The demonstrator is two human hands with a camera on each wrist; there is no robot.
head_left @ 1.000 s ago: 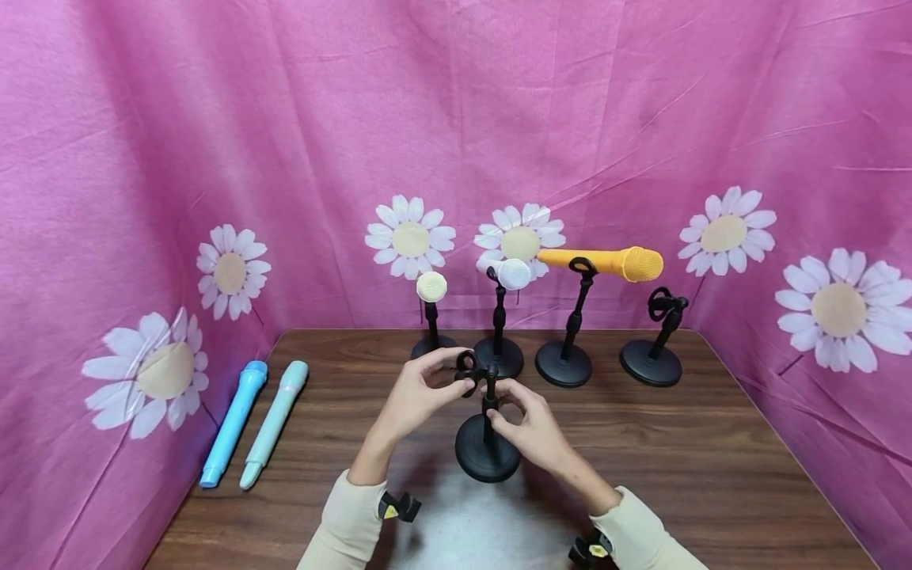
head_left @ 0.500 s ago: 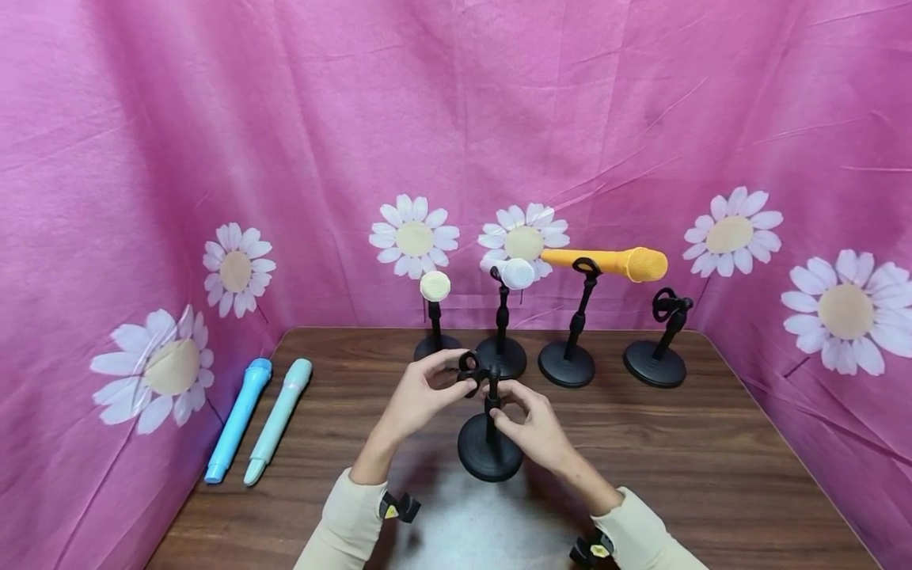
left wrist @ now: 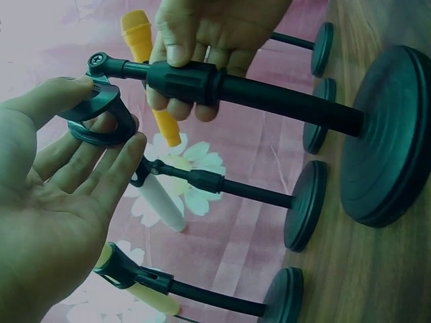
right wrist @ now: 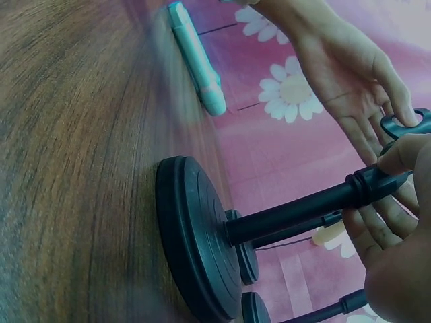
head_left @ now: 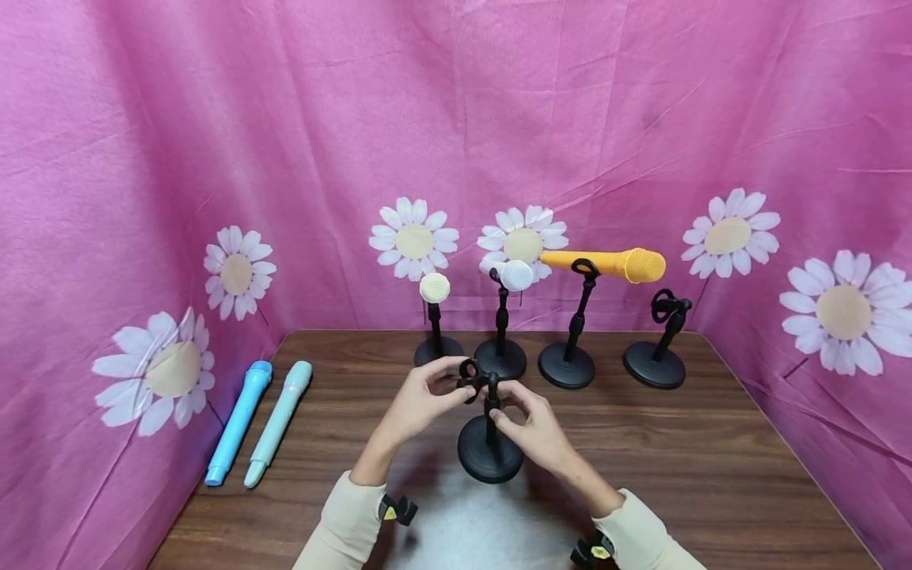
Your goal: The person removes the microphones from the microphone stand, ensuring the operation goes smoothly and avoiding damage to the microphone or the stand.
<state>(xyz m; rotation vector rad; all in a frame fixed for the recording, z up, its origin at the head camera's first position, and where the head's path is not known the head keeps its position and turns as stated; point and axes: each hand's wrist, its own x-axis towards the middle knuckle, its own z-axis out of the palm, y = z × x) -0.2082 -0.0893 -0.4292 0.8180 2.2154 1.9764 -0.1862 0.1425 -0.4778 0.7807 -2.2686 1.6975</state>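
Observation:
A black tabletop microphone stand (head_left: 490,450) stands upright on its round base near the front middle of the table. My left hand (head_left: 416,408) pinches the ring-shaped clip (left wrist: 94,108) at its top between thumb and fingers. Around the thick collar (left wrist: 182,82) of the pole, just below the clip, curl the thumb and fingers of my right hand (head_left: 534,431). The clip juts out to the left of the pole and holds no microphone. In the right wrist view, the base (right wrist: 195,235) rests flat on the wood, and part of the clip is hidden behind the right hand.
Behind are stands with a cream microphone (head_left: 435,288), a white one (head_left: 516,275) and a yellow one (head_left: 602,262). Another stand (head_left: 654,364) at back right has a bare clip. Blue (head_left: 238,423) and mint (head_left: 279,423) microphones lie at left. A pink flowered cloth (head_left: 321,158) surrounds the table.
My left hand and the clip have dipped slightly. The right hand keeps its hold on the collar, and the base stays in place. The head view has shifted a little.

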